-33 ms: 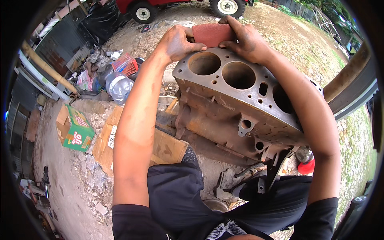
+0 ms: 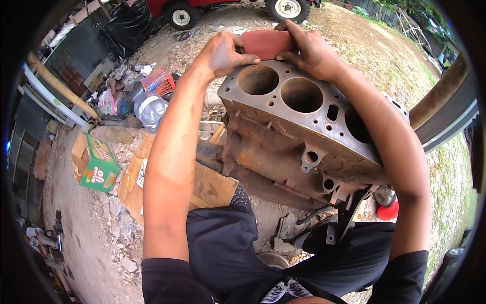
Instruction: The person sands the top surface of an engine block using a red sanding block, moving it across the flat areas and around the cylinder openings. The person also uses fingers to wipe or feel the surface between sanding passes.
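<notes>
My left hand (image 2: 225, 55) and my right hand (image 2: 309, 53) both grip a rust-red sheet (image 2: 266, 44), apparently sandpaper, one at each end, with thumbs toward me; whether anything lies inside the sheet is hidden. They hold it at the far end of a rusty engine block (image 2: 273, 147), just above or on its grey top face, which has large round cylinder bores and smaller holes. My right forearm hides part of the block's right side. My black-clothed legs are below it.
Flattened cardboard (image 2: 207, 187) and a green carton (image 2: 98, 167) lie left, with a water jug (image 2: 152, 111), red crate (image 2: 158, 81) and rubble behind. A red vehicle (image 2: 228, 7) stands ahead. A post (image 2: 438, 88) is at right; a red object (image 2: 387, 210) sits beside the block.
</notes>
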The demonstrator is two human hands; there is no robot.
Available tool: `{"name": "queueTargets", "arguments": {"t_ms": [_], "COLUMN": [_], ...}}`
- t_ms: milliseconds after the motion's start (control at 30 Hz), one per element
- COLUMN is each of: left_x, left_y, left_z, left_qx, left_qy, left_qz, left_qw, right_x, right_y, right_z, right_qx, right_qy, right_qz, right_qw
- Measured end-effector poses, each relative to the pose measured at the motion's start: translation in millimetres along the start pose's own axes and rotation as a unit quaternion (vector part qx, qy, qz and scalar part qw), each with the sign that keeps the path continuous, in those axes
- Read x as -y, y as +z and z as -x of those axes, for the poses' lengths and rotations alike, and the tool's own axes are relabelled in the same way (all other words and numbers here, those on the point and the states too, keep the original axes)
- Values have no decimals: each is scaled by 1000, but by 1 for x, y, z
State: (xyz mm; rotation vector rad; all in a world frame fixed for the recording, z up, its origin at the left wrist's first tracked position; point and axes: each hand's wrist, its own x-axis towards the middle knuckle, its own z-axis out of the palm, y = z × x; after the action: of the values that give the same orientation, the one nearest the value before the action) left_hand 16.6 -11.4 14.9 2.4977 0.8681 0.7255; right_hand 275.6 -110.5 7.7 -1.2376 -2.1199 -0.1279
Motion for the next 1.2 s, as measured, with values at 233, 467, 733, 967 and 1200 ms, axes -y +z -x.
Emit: {"name": "queueTargets", "arguments": {"t_ms": [233,467,733,967,1200], "left_x": [18,20,12,6,7], "left_y": [-15,-8,-5,-6,-7], "left_z": [9,0,-5,-2,-1], "left_qx": [-17,-69,-35,-33,-37], "left_qy": [-9,18,23,2,19], "left_qz": [43,66,150,144,173], "left_qw": [999,995,988,989,984], "right_x": [7,-1,-1,0,0], "right_y": [14,5,5,8,7], "right_z": [-8,-3,-5,-4,-7], "right_qx": [-26,-111,-80,-115,-76], "right_qy": [6,26,44,36,18], "right_qz": [14,-51,-19,-75,-37], "right_qw": [1000,992,996,990,996]}}
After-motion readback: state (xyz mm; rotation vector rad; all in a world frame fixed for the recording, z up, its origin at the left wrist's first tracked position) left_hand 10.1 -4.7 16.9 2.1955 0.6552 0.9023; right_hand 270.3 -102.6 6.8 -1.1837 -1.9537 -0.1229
